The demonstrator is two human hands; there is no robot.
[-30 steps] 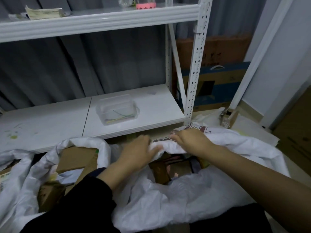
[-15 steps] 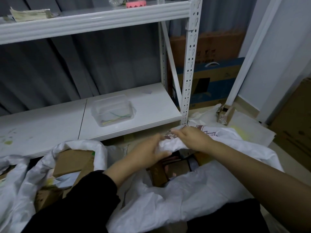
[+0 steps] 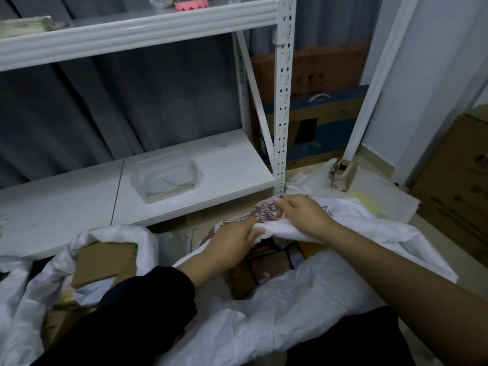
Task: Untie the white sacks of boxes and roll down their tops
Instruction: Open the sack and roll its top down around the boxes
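From the head camera, both hands are working the far rim of the white sack (image 3: pixel 303 307) right in front of the person. The left hand (image 3: pixel 232 244) is curling its fingers around a bunched fold of the sack's rim, thumb pressing on top. The right hand (image 3: pixel 303 215) is pinching the same rolled edge just beside it, fingers bent down over the cloth — a patch of dark red print (image 3: pixel 264 211) is showing on the fabric between the two hands. The sack's mouth is gaping open, and cardboard boxes (image 3: pixel 266 265) are showing inside it, below the hands.

To the left, a second white sack (image 3: pixel 31 294) is sitting open too, its top folded outward, with a brown box (image 3: pixel 105 260) lying in it. A dark sleeve (image 3: pixel 137 310) is covering the left forearm; the right forearm is bare.

Behind the sacks, a white metal rack (image 3: pixel 282 101) is standing — on its lower shelf (image 3: pixel 66 207) a clear plastic container (image 3: pixel 165 175) is resting, with thin greenish strands in it. On the upper shelf, something pink (image 3: pixel 191 5) is peeking in at the top edge. Right of the rack, flat cartons (image 3: pixel 317 114) are leaning against the wall.
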